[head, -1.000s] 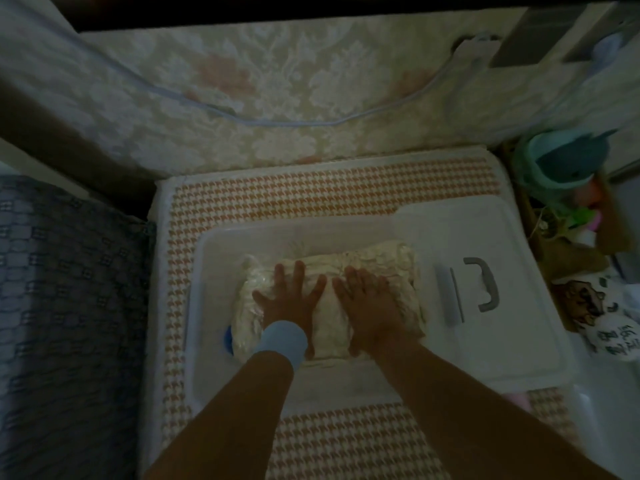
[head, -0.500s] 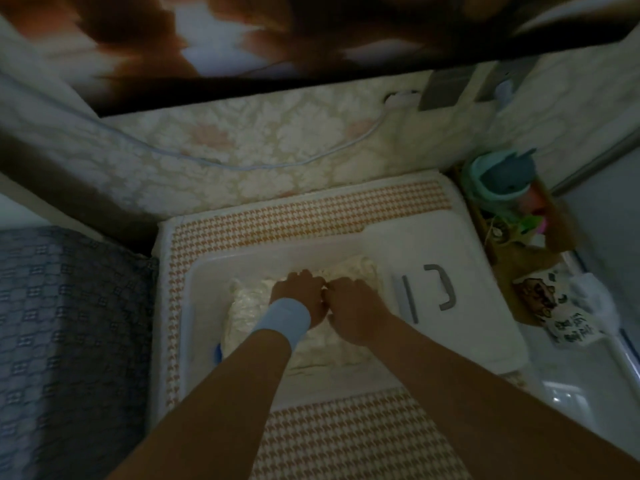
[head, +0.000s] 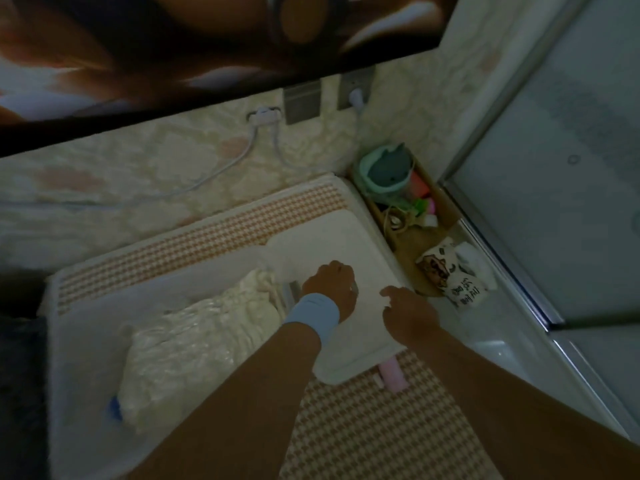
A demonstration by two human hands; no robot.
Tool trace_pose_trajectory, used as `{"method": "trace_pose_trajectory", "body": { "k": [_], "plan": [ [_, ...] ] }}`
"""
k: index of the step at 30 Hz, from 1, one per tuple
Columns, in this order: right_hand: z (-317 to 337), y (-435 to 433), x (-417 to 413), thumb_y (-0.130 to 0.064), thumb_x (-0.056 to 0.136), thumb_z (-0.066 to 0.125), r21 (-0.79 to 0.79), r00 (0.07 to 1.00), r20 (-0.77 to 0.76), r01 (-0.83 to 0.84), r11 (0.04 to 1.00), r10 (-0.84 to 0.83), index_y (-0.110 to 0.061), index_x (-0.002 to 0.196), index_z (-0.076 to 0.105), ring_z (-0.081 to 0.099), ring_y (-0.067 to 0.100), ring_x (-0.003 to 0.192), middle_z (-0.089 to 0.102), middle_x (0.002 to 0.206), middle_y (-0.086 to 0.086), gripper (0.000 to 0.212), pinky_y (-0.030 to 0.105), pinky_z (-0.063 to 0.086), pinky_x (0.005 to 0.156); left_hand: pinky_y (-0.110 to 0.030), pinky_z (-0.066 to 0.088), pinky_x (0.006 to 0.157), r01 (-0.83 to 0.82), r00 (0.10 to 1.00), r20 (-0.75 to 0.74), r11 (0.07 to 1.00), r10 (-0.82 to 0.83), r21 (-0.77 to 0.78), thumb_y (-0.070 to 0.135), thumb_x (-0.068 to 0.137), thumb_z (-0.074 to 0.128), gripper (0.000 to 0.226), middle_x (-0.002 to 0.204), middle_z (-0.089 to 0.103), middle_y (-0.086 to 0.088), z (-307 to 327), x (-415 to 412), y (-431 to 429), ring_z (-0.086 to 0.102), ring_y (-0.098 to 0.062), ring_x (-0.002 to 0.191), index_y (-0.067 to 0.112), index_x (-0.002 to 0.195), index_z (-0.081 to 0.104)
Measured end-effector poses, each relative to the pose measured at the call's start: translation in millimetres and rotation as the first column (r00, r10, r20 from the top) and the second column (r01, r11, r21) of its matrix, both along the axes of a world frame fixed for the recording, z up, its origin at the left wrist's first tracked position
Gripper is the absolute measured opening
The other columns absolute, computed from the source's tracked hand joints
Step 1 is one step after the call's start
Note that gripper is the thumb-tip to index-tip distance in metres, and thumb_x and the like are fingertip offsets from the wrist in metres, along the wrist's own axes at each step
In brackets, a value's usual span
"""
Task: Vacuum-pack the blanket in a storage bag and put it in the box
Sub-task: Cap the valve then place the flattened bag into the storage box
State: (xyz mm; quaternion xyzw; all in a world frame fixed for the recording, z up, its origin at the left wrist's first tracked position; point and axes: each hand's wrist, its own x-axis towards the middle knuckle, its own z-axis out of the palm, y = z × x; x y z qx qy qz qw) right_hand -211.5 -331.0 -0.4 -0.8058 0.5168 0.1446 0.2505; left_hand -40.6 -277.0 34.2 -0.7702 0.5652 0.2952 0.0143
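A: so where's the cream blanket in its crinkly clear vacuum bag [head: 194,344]?

B: lying inside the translucent white plastic box [head: 79,341], on the left. Right of it, the left hand [head: 330,289], pale blue wristband [head: 311,315] on, is curled around the handle of the white plastic lid [head: 349,244].

A: and the right hand [head: 408,315]?

B: fingers loosely bent, resting on that lid.

Bare forearms, no sleeves; a light blue wristband [head: 311,315] circles the left wrist.

Single head cam, looking steeply down and fwd, close over box [head: 79,317], wall behind, no 2nd view
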Motion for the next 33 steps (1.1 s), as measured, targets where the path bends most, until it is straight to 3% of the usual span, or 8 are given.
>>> {"method": "trace_pose_trajectory", "body": {
  "k": [6,10,12,14,20,24,30,33],
  "plan": [
    [-45.0,12.1,-39.4,-0.031,0.1,0.046,0.266,0.887,-0.118,0.461,0.847,-0.446,-0.003,0.151,0.018,0.05,0.035,0.126,0.046,0.144,0.019,0.065,0.044,0.043,0.106,-0.049,0.026,0.114,0.163,0.987,-0.044,0.92,-0.158,0.357,0.054,0.096,0.038,0.068,0.161,0.004,-0.004,-69.0,-41.7,-4.9,0.017,-0.031,0.144,0.028,0.153,0.01],
    [-69.4,16.9,-42.2,-0.027,0.096,0.064,0.466,0.564,0.043,0.719,0.516,-0.825,-0.001,0.153,0.015,0.051,0.034,0.125,0.046,0.141,0.021,0.08,0.035,0.043,0.102,-0.051,0.011,0.119,0.218,0.976,-0.083,0.862,-0.202,0.458,0.065,0.094,0.028,0.073,0.161,-0.014,0.001,-89.2,-48.9,1.5,-0.004,-0.028,0.148,0.034,0.153,-0.002],
    [-77.3,14.6,-45.0,-0.023,0.089,0.073,0.584,0.42,0.105,0.708,0.398,-0.901,-0.003,0.116,0.059,0.061,0.033,0.101,0.061,0.115,0.019,0.037,0.03,0.054,0.09,-0.051,0.012,0.119,0.209,0.978,-0.094,0.873,-0.187,0.441,0.065,0.094,0.03,0.074,0.16,-0.016,0.002,-86.7,-47.8,3.0,-0.004,-0.028,0.148,0.035,0.153,-0.001],
    [-81.9,12.3,-50.7,-0.02,0.085,0.077,0.635,0.352,0.194,0.666,0.391,-0.915,-0.013,0.081,0.065,0.065,0.035,0.1,0.068,0.106,0.02,0.015,0.048,0.054,0.094,-0.05,0.016,0.118,0.196,0.98,-0.093,0.9,-0.173,0.388,0.065,0.094,0.03,0.072,0.161,-0.014,0.002,-79.8,-47.3,0.8,0.0,-0.029,0.148,0.036,0.153,0.001],
    [-15.9,-6.8,-27.7,-0.018,0.097,0.061,0.896,-0.044,0.292,0.361,0.257,-0.955,-0.02,0.109,0.063,0.065,0.035,0.099,0.069,0.112,0.012,0.012,0.052,0.053,0.087,-0.046,0.015,0.118,0.114,0.986,-0.138,0.982,-0.093,0.149,0.062,0.096,0.023,0.065,0.162,-0.002,0.007,-29.4,-35.3,-10.2,0.006,-0.025,0.148,0.035,0.153,0.005],
    [36.4,-29.4,-4.7,-0.028,0.1,0.056,0.854,-0.186,0.381,0.446,0.268,-0.905,-0.013,0.128,0.057,0.065,0.028,0.1,0.065,0.117,0.008,0.032,0.045,0.057,0.08,-0.042,0.011,0.12,0.199,0.978,-0.063,0.979,-0.197,0.035,0.069,0.092,0.029,0.075,0.162,-0.004,0.006,26.9,-18.1,-13.7,0.001,-0.019,0.148,0.033,0.153,0.005],
    [89.4,-52.4,-3.8,-0.036,0.103,0.048,0.783,-0.23,0.42,0.58,0.223,-0.878,-0.013,0.147,0.042,0.057,0.037,0.117,0.056,0.136,0.014,0.049,0.059,0.047,0.1,-0.042,-0.006,0.12,0.243,0.97,0.02,0.969,-0.242,-0.051,0.086,0.074,0.036,0.096,0.16,-0.011,0.01,98.8,19.6,-6.7,-0.011,-0.015,0.147,0.04,0.152,0.002],
    [104.3,-49.2,6.8,-0.041,0.103,0.045,0.745,-0.122,0.421,0.612,0.266,-0.899,-0.015,0.148,0.039,0.055,0.037,0.118,0.054,0.137,0.013,0.053,0.058,0.044,0.103,-0.04,0.007,0.119,0.238,0.96,0.197,0.951,-0.2,-0.197,0.077,0.085,0.028,0.077,0.159,0.017,0.006,129.9,31.9,7.2,0.015,-0.018,0.145,0.037,0.15,0.021]
  ]
}}
